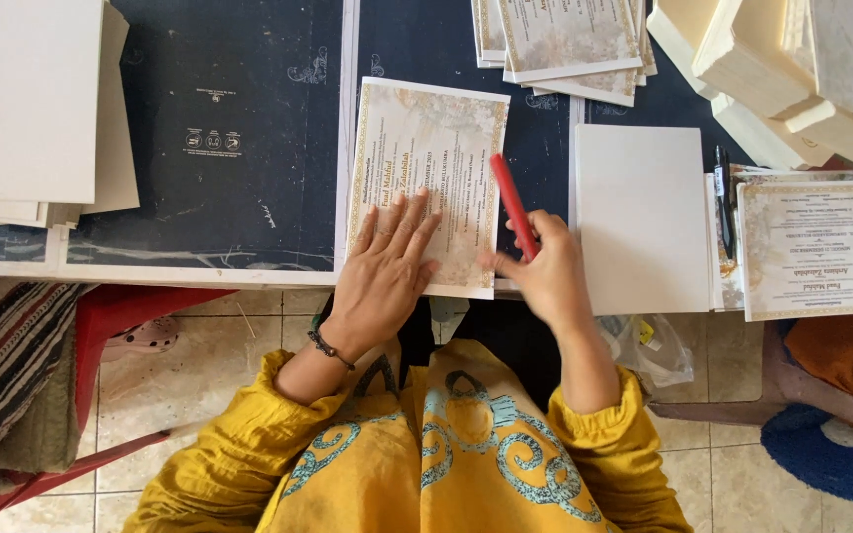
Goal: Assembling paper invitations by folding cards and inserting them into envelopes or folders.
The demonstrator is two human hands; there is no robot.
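- One stack of blank cream sheets (27,109) lies at the far left on the dark table (239,128); how many sheets it holds cannot be told.
- One printed card (428,168) with a gold border lies flat at the table's near edge, in the middle.
- The left hand (387,271) rests palm down on the lower left part of that card, fingers straight and slightly spread, gripping nothing.
- One red stick-shaped tool (512,205) stands slanted over the card's right edge.
- The right hand (545,271) is closed around the lower end of the tool.
- One blank white card (639,217) lies just right of that hand.
- One black pen (723,197) lies beside it.
- One more printed card (819,247) tops a small pile at the right.
- Two further heaps sit at the far edge: printed cards (570,39) and cream boxes (772,79).
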